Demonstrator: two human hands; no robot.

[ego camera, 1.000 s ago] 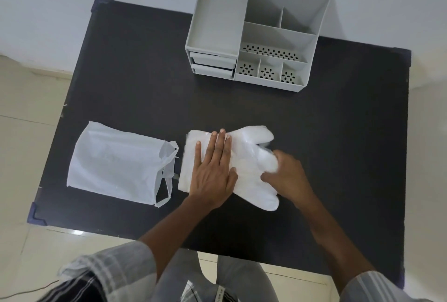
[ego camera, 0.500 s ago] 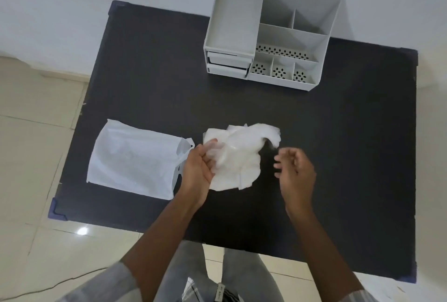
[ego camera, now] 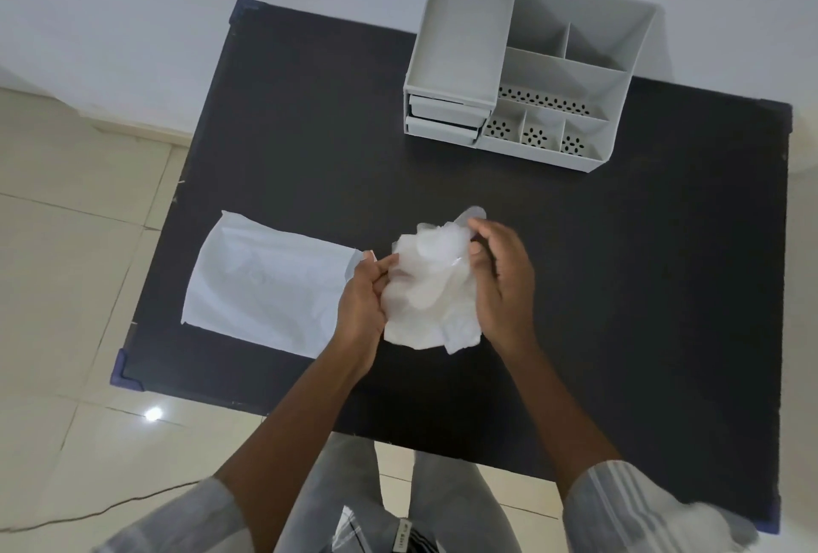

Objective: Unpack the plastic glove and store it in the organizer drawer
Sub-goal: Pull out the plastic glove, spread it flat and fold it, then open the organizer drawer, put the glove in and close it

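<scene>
Crumpled plastic glove (ego camera: 427,287), thin and milky white, is bunched between both hands above the middle of the table. The left hand (ego camera: 365,302) presses against its left side with fingers curled into the folds, and the right hand (ego camera: 502,282) closes over its right side, thumb and fingers gripping the plastic. One rounded glove fingertip pokes up past the right hand.

Just to the left lies a flat white bag (ego camera: 265,287), its open end touching the left hand's knuckles. The table (ego camera: 642,287) is matte black, rectangular, with blue-purple caps on the corners that show. At its far edge stands a grey organizer (ego camera: 460,30) with open compartments on top, some with perforated floors, and two shallow drawers (ego camera: 442,118) stacked at its lower left front, both pushed in. The organizer is well apart from the glove.

Behind the table is a plain pale wall. The floor is cream tile, with a thin cable trailing across it at lower left and one bright spot of reflected light.
</scene>
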